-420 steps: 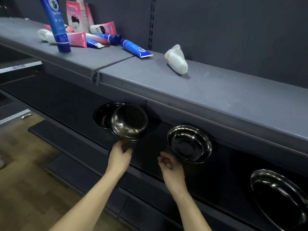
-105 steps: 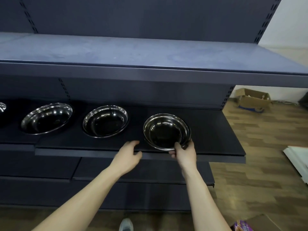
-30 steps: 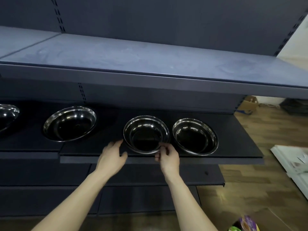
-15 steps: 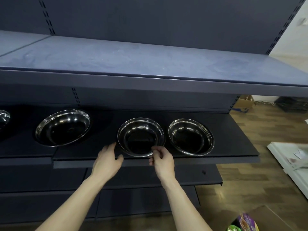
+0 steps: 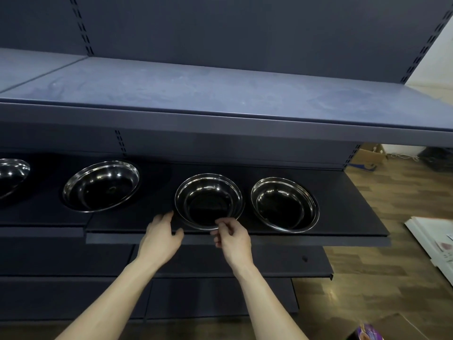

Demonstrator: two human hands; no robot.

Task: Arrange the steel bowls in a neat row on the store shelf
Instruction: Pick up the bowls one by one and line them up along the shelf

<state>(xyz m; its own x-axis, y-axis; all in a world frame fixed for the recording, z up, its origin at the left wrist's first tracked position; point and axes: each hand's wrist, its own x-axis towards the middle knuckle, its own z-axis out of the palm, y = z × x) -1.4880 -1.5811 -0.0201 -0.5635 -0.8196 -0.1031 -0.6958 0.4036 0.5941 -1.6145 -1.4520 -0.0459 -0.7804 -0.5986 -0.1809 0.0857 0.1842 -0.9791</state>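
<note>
Up above the hands, a dusty blue-grey upper shelf point(image 5: 220, 92) stretches wide, with a dark slotted back panel point(image 5: 245, 33) behind it. Off to the right of the hands, wood-look flooring point(image 5: 392, 197), and beyond it a cardboard box point(image 5: 367, 157) against the wall. Lower right of the forearms, a purple packet point(image 5: 367, 333) peeks in at the edge.

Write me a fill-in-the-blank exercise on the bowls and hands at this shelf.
1. The right hand pinches the near rim of the ____ bowl from the right.
2. The left hand is ____, holding nothing.
3. The number of steel bowls in view is ____.

Missing words: second; open; four
</note>
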